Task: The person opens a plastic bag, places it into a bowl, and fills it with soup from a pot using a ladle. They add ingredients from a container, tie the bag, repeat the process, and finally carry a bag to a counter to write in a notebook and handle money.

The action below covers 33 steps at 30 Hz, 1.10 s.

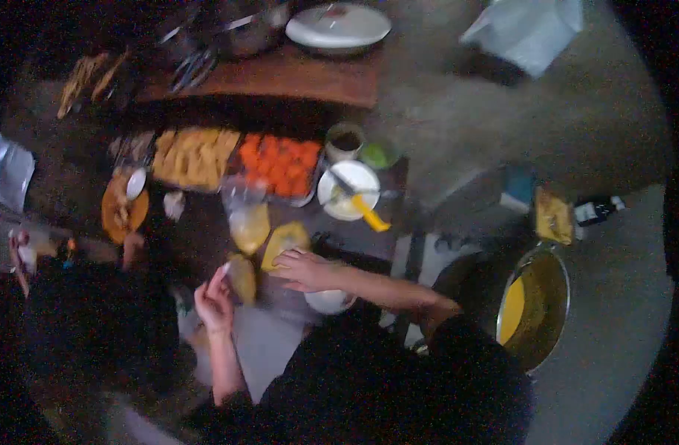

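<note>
My left hand [215, 302] is raised with its palm showing and its fingers loosely bent and apart; I make out nothing in it. Just right of it is a blurred yellowish-brown item [242, 279]. My right hand [304, 270] lies with fingers extended on the lower edge of a flat yellow piece [286, 243]. A clear plastic bag with yellow contents [249, 226] sits above and between the hands. Below my right forearm a white round bowl [329, 300] is partly hidden. A yellow-handled knife [371, 213] rests across a white plate [360, 176].
Trays of orange-red pieces [280, 165] and tan pieces [195, 156] stand behind, beside a dark-filled cup [345, 141]. At the left, a person in dark clothes [102, 319] is near an orange plate [123, 208]. A large metal pot [551, 311] stands right, near a dark bottle [593, 212].
</note>
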Available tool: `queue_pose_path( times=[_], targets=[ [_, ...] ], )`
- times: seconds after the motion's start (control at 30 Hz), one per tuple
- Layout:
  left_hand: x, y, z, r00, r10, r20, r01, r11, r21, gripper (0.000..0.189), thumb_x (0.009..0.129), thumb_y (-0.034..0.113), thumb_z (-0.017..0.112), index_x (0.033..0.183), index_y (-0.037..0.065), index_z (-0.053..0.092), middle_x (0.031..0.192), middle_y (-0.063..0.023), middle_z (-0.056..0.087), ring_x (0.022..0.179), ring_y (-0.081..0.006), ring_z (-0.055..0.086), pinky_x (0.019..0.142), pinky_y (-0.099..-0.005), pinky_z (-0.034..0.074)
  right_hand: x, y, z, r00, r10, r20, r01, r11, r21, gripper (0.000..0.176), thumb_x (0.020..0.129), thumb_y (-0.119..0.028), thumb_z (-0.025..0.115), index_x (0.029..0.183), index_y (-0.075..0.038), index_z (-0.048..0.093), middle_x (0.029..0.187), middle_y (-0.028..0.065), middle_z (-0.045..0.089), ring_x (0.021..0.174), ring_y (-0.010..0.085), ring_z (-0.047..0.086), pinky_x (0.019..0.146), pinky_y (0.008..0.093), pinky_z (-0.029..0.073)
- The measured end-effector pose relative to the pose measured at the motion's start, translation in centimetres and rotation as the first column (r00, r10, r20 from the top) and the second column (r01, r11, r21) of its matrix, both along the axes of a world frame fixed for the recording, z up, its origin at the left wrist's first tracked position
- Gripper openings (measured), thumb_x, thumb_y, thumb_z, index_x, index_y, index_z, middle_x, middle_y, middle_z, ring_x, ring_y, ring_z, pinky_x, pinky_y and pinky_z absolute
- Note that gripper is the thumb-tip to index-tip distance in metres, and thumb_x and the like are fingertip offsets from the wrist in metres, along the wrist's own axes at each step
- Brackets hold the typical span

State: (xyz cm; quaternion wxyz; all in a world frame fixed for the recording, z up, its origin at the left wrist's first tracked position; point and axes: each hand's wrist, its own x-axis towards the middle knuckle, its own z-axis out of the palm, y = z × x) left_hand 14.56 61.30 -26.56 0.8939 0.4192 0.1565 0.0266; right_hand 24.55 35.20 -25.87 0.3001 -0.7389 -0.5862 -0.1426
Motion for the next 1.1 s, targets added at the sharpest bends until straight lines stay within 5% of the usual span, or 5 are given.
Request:
queue_pose_path(
  times=[0.37, 0.7, 1.03, 1.07, 1.1],
  targets=[
    [10.9, 0.9, -15.4, 0.997, 0.069, -0.046, -0.055, 0.967, 0.25, 0.041, 0.087, 0.031, 0.033, 0.11, 0.002, 0.05, 0.112, -0.0087, 0.049, 0.103, -0.0219, 0.045, 0.09, -0.032, 0.033, 12.8, -20.7, 29.4, 0.313, -0.922, -0.229, 0.67, 0.043, 0.741, 0.04, 0.069, -0.032, 0.069, 0.085, 0.0, 0.052, 0.073, 0.0089, 0.051, 0.062, 0.019, 0.05, 0.058, 0.0302, 0.042],
    [9.6, 2.1, -17.5, 0.996, -0.01, 0.089, -0.085, 0.217, 0.973, 0.042, 0.086, 0.024, 0.039, 0.119, -0.003, 0.043, 0.125, -0.0169, 0.04, 0.118, -0.0261, 0.034, 0.099, -0.0319, 0.023, 17.2, -24.3, 32.9, 0.28, -0.95, -0.14, 0.848, 0.176, 0.5, 0.027, 0.074, -0.025, 0.065, 0.081, 0.0, 0.063, 0.069, 0.0078, 0.063, 0.059, 0.0143, 0.058, 0.057, 0.0281, 0.046],
    [6.9, -0.7, -5.7, 0.986, 0.167, 0.003, -0.045, 0.246, 0.968, 0.039, 0.084, 0.019, 0.047, 0.115, -0.004, 0.044, 0.117, -0.0166, 0.046, 0.11, -0.0251, 0.043, 0.093, -0.0331, 0.032, 17.2, -25.7, 34.8, 0.379, -0.923, 0.07, 0.881, 0.383, 0.279, 0.025, 0.075, -0.026, 0.063, 0.081, -0.002, 0.059, 0.072, 0.0064, 0.061, 0.065, 0.0124, 0.054, 0.061, 0.0264, 0.042],
    [7.6, 0.5, -7.7, 0.991, 0.122, -0.063, -0.009, 0.517, 0.856, 0.035, 0.083, 0.012, 0.048, 0.115, -0.003, 0.044, 0.114, -0.0143, 0.049, 0.102, -0.0197, 0.048, 0.088, -0.0304, 0.037, 16.9, -25.1, 34.7, 0.433, -0.895, 0.107, 0.862, 0.446, 0.239, 0.022, 0.076, -0.023, 0.061, 0.085, -0.003, 0.06, 0.078, 0.0084, 0.061, 0.069, 0.0142, 0.056, 0.064, 0.0263, 0.043],
    [6.6, -4.0, -2.1, 0.985, 0.172, -0.005, -0.045, 0.284, 0.958, 0.039, 0.082, 0.018, 0.049, 0.114, -0.003, 0.045, 0.114, -0.018, 0.048, 0.106, -0.0255, 0.046, 0.091, -0.0326, 0.035, 16.9, -24.5, 34.2, 0.493, -0.859, 0.141, 0.833, 0.512, 0.209, 0.02, 0.078, -0.02, 0.059, 0.09, -0.004, 0.06, 0.084, 0.0104, 0.062, 0.074, 0.016, 0.058, 0.068, 0.0261, 0.044]
  ],
)
